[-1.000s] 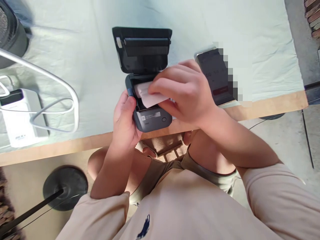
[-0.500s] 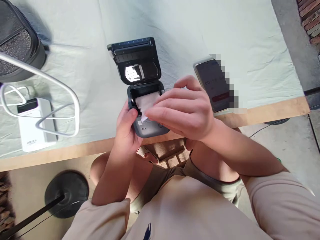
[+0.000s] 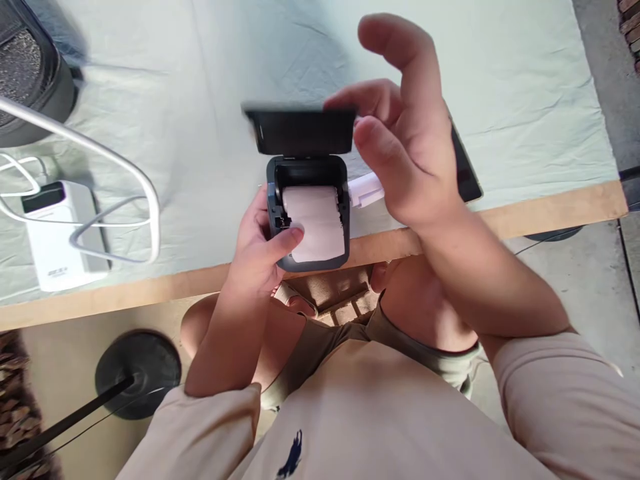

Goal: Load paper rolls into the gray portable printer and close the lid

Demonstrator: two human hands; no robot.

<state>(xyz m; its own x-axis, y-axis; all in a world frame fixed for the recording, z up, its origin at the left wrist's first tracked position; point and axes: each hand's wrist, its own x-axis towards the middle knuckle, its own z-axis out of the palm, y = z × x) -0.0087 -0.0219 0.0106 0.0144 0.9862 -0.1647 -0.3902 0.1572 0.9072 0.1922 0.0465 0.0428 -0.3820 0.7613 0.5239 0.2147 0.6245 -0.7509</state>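
A small dark label printer [image 3: 345, 247] is in my left hand [image 3: 257, 250] just above the table's front edge. My left thumb presses on the white paper [image 3: 317, 217], which comes off a roll inside and lies over the printer's front. The printer's lid [image 3: 305, 132] stands raised at the back, a little blurred. At its right edge is my right hand [image 3: 415, 127], with the thumb and a bent finger closed on the corner and another finger raised away. A white rolled or folded piece [image 3: 367, 189] shows beside the printer, partly covered by my right hand.
On the left are a white power bank [image 3: 67, 247], a thick white cable loop [image 3: 150, 200] and a black case [image 3: 45, 93]. A phone [image 3: 467, 173] lies mostly behind my right hand. The wooden table edge [image 3: 165, 287] runs in front of my knees.
My right hand has left the paper and moved up to the lid. The lid has swung forward from leaning back. The paper now lies flat over the front, with my left thumb on it.
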